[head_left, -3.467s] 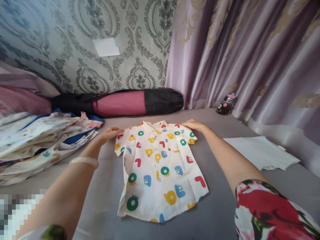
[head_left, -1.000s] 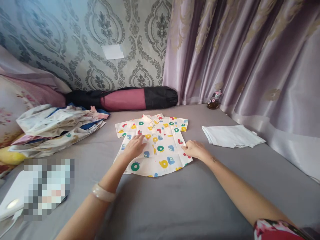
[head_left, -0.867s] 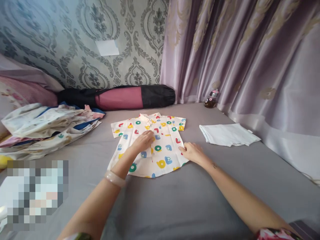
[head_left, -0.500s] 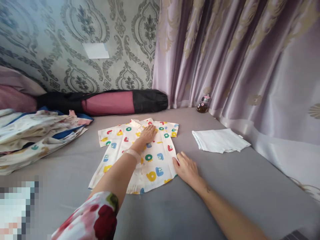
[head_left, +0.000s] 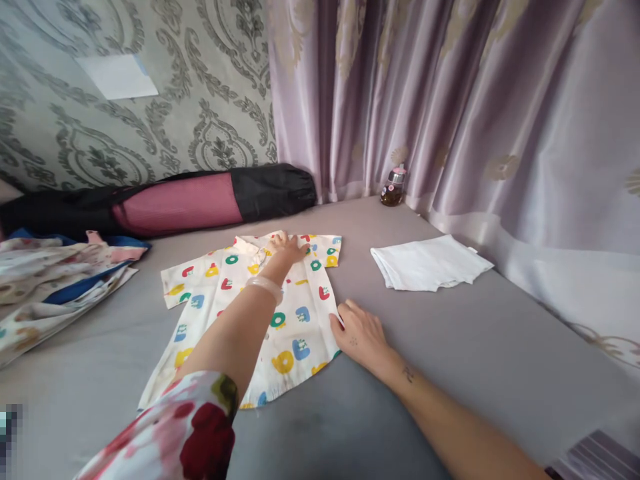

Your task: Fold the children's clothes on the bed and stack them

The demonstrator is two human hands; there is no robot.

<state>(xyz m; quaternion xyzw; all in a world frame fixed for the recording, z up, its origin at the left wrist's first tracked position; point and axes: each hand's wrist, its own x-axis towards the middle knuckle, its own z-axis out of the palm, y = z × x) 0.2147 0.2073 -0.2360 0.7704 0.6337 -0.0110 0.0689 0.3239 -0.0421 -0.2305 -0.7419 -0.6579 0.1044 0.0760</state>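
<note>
A small short-sleeved shirt [head_left: 293, 320], cream with colourful letter-like prints, lies spread on the grey bed sheet, its collar pointing away from me. My left hand [head_left: 286, 248] rests palm down on it just below the collar, fingers spread. Part of the shirt's left half is hidden under my left forearm, which wears a pale bangle. At the shirt's right side edge is my right hand [head_left: 361, 333], fingers curled and thumb against the fabric, seemingly pinching the edge. To the right lies a folded white garment [head_left: 433, 263], apart from both hands.
A heap of clothes [head_left: 60, 273] lies on the left of the bed [head_left: 450, 373]. Along the patterned wall stretches a long black and pink bag [head_left: 180, 203]. A small bottle [head_left: 393, 187] with dark contents stands by the purple curtain [head_left: 345, 100].
The view has turned to the right, so things sit further left. On the shirt, my left hand has slid toward the collar and its fingers have spread. My right hand remains at the side edge.
</note>
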